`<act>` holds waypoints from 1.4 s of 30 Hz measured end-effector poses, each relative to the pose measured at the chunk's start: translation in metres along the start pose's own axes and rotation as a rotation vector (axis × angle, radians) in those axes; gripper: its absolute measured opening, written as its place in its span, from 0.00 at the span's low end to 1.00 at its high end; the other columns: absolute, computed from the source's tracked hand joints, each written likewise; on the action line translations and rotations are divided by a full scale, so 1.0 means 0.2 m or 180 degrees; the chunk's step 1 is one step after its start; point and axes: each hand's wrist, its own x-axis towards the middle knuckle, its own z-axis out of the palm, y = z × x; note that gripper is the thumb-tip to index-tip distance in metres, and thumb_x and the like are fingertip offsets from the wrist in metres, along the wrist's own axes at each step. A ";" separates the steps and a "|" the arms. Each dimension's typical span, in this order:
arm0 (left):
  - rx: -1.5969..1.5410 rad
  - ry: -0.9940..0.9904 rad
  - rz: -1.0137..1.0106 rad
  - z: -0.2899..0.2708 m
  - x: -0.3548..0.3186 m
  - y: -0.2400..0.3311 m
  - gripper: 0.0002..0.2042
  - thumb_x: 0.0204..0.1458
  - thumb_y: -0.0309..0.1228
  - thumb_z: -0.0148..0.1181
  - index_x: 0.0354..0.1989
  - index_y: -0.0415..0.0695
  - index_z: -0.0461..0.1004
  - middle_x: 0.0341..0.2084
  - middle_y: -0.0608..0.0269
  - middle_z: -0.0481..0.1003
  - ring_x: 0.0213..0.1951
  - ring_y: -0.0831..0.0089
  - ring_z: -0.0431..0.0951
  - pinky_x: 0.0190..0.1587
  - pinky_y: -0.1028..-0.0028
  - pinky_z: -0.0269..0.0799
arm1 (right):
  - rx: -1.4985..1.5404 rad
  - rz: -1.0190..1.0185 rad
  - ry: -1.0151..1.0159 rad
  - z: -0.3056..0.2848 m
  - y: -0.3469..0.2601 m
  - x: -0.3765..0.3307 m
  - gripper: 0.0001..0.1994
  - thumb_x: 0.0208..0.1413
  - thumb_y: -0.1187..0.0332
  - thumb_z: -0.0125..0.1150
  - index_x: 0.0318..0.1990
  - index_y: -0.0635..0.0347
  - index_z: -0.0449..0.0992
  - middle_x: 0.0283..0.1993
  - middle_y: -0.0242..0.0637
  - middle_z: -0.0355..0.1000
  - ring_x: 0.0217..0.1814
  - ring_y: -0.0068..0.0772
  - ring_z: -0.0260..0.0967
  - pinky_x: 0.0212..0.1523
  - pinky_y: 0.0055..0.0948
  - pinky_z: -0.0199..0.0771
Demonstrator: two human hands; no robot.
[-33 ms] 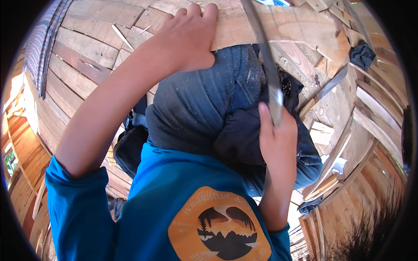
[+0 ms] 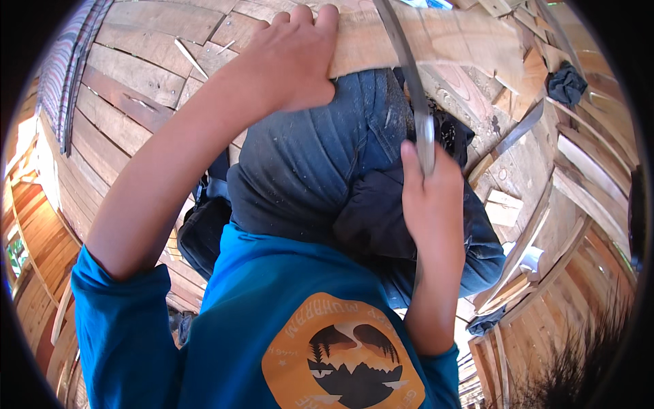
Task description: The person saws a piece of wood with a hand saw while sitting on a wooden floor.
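Observation:
My left hand [image 2: 293, 65] grips the left end of a pale wooden board [image 2: 456, 37], its fingers over the far edge and its thumb toward the near edge. The board lies crosswise above my legs in dark trousers [image 2: 313, 143]; its right end narrows to an uneven tip. In my right hand [image 2: 436, 198] is a long, narrow, knife-like blade [image 2: 409, 61], my thumb along its base. The blade slants up and leftward across the board, its far end running out of view. Its handle is mostly hidden by my hand and forearm. Whether the blade touches the wood, I cannot tell.
A blade with a wooden handle [image 2: 518, 133] lies on the plank floor [image 2: 136, 65] at right. Offcuts and long strips [image 2: 586, 163] pile up farther right, near a dark cloth [image 2: 567, 84]. Striped fabric [image 2: 75, 61] hangs at far left. A black bag [image 2: 204, 235] sits beside my hip.
My right hand has moved slightly forward, away from my body, and the blade has shifted a little with it. The board has slid slightly left; my left hand keeps its grip.

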 end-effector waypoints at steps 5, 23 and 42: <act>0.0116 0.0058 -0.0012 -0.01 -0.03 0.00 0.31 0.39 0.32 0.63 0.53 0.33 0.61 0.47 0.36 0.71 0.54 0.42 0.72 0.56 0.50 0.67 | -0.0116 0.0200 -0.0195 -0.09 0.02 -0.19 0.15 0.64 0.62 0.56 0.33 0.69 0.72 0.23 0.50 0.64 0.26 0.45 0.60 0.29 0.39 0.64; -0.0024 -0.0110 0.0124 -0.09 -0.05 0.06 0.30 0.37 0.31 0.61 0.51 0.32 0.60 0.45 0.36 0.69 0.51 0.41 0.71 0.55 0.51 0.66 | 0.0020 0.0178 -0.0066 -0.05 0.04 -0.12 0.15 0.63 0.64 0.58 0.31 0.69 0.71 0.20 0.41 0.62 0.23 0.28 0.55 0.28 0.34 0.62; 0.0190 -0.0056 0.0149 -0.06 0.01 0.02 0.30 0.37 0.30 0.60 0.51 0.30 0.60 0.45 0.34 0.69 0.52 0.40 0.71 0.55 0.52 0.65 | 0.0088 0.0107 0.0012 -0.08 0.09 -0.26 0.17 0.64 0.62 0.56 0.30 0.69 0.71 0.20 0.44 0.62 0.23 0.30 0.60 0.30 0.35 0.64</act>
